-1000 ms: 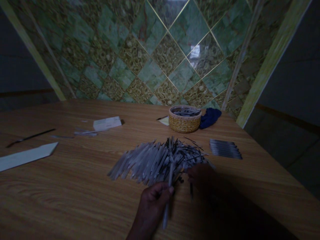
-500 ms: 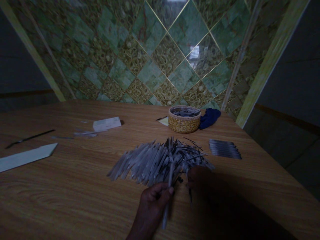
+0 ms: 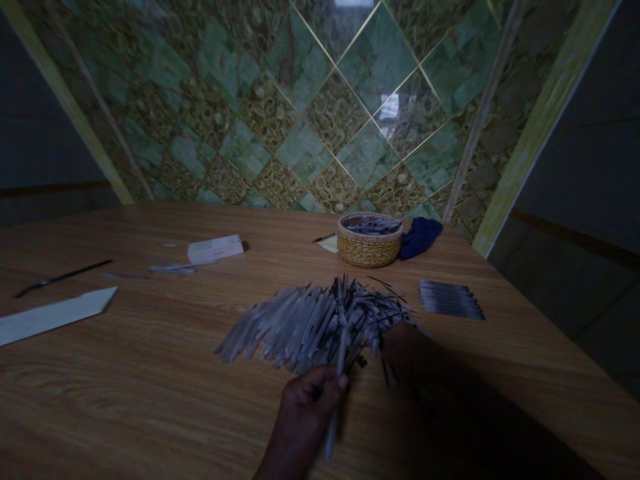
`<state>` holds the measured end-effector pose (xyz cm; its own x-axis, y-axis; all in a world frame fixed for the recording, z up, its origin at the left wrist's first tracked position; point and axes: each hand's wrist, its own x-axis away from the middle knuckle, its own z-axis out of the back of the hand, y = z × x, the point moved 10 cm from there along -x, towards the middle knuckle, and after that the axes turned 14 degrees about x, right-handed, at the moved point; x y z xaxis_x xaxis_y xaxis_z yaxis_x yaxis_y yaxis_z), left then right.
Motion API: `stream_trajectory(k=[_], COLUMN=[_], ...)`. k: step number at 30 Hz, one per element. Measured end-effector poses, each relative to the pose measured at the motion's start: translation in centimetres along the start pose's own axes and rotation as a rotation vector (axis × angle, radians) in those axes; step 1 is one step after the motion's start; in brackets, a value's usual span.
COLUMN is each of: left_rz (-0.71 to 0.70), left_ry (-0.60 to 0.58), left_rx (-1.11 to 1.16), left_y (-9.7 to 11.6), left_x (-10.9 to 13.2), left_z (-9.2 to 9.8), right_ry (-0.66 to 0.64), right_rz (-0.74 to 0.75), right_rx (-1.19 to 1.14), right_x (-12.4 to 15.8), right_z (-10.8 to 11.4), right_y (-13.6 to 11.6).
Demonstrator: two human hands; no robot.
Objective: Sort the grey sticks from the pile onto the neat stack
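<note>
My left hand (image 3: pixel 313 407) is closed, with thumb and fingers pinching a slim translucent plastic tube (image 3: pixel 331 427) that points away from me. The far end of this tube overlaps a wide pile of similar translucent tubes and thin black sticks (image 3: pixel 295 320). My right hand (image 3: pixel 403 343) is at the pile's right front edge, dark and partly smeared. Its fingers look closed, and a thin black stick (image 3: pixel 385 373) pokes out below them; the grip itself is hidden. Between the hands lies a small black piece (image 3: pixel 361 361).
A woven basket (image 3: pixel 370 250) of similar sticks stands behind the pile, beside a dark blue cloth (image 3: pixel 421 237). At right lies a neat row of tubes (image 3: pixel 450 299). Leftward are a white box (image 3: pixel 215 249), loose strips (image 3: pixel 173 269), a black stick (image 3: pixel 65 277) and a pale flat strip (image 3: pixel 55 315).
My right hand has shifted slightly to the right and away from me, along the pile's edge. My left hand and its tube have stayed almost still.
</note>
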<state>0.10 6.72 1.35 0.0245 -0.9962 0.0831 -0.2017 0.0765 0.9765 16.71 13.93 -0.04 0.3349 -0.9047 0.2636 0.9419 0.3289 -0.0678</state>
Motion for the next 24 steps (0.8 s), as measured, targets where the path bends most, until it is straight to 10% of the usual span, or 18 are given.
stream_trajectory(k=[8,17,24], left_rz=[0.036,-0.026,-0.055], left_ry=[-0.028,-0.225,-0.3], left_rx=[-0.033,-0.057,-0.078], left_y=[-1.1,-1.2,-0.4], left_x=[-0.1,0.2,0.9], left_z=[0.3,-1.4,-2.5], right_ry=[-0.062,0.366,0.504], right_rz=[0.152,0.147,0.15], right_rx=[-0.28,-1.237,-1.419], right_x=[0.9,3.3,3.9], right_z=[0.4,6.5,6.9], right_y=[0.6,0.1,0.4])
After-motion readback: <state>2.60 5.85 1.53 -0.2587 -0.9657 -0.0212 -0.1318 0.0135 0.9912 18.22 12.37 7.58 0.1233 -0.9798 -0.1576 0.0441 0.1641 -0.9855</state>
